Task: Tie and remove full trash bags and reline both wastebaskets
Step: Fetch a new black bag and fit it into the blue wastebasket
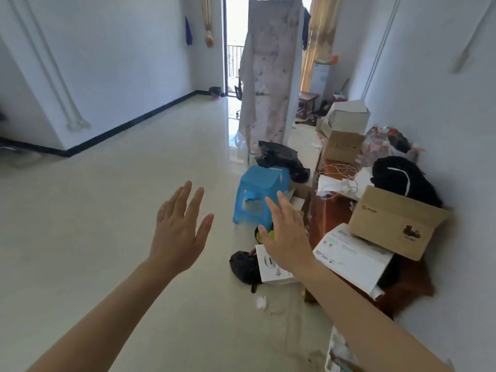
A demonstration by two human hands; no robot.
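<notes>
Both my hands are stretched out in front of me over the pale tiled floor, fingers straight, holding nothing. My left hand point(180, 232) hovers above bare floor. My right hand point(285, 232) is in front of a blue plastic stool point(259, 189). A black plastic bag point(281, 158) lies behind the stool. Far off by the balcony door stands a small dark wastebasket point(215, 91) against the left wall. A white basket rim point(331, 355) shows at the bottom right edge, mostly cut off.
Along the right wall lie cardboard boxes point(394, 221), white boxes point(349, 253), cables, a black garment point(402, 178) and a small black pouch point(243, 267). A tall draped wardrobe point(271, 76) stands mid-room. A crumpled tissue point(261, 302) lies on the floor.
</notes>
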